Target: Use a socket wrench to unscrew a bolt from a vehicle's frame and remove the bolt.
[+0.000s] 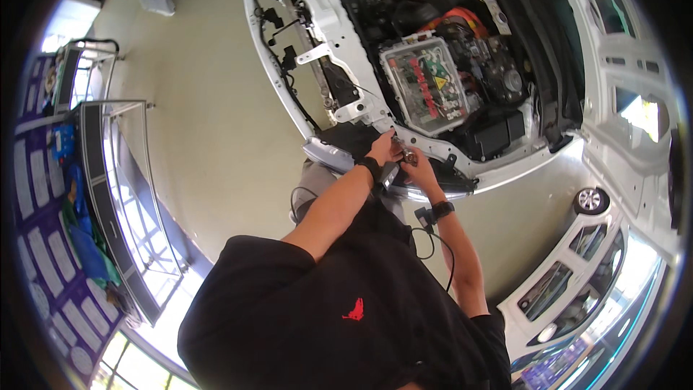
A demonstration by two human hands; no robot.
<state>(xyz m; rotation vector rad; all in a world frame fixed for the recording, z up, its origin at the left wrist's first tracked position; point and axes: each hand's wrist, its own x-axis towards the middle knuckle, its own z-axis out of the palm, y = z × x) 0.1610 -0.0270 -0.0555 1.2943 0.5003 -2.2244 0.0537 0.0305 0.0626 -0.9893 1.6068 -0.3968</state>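
Observation:
Both hands meet at the near corner of an open car engine bay. My left hand (382, 150) is closed, its fingers at the upper end of a short shiny metal tool (406, 153) that looks like a ratchet wrench. Around the lower end of the same tool, the fingers of my right hand (419, 173) are curled. Close beyond them runs the white front body frame (361, 87) of the car. The tool's tip is too small to make out, so I cannot tell whether it sits on a bolt.
An opened control box (426, 87) with red parts and circuit boards lies beyond my hands. Right of it are a black box (491, 137) and orange cables (465, 18). A metal-framed rack (115, 195) stands left, a white car (570, 282) right. Cables hang from devices at my wrists.

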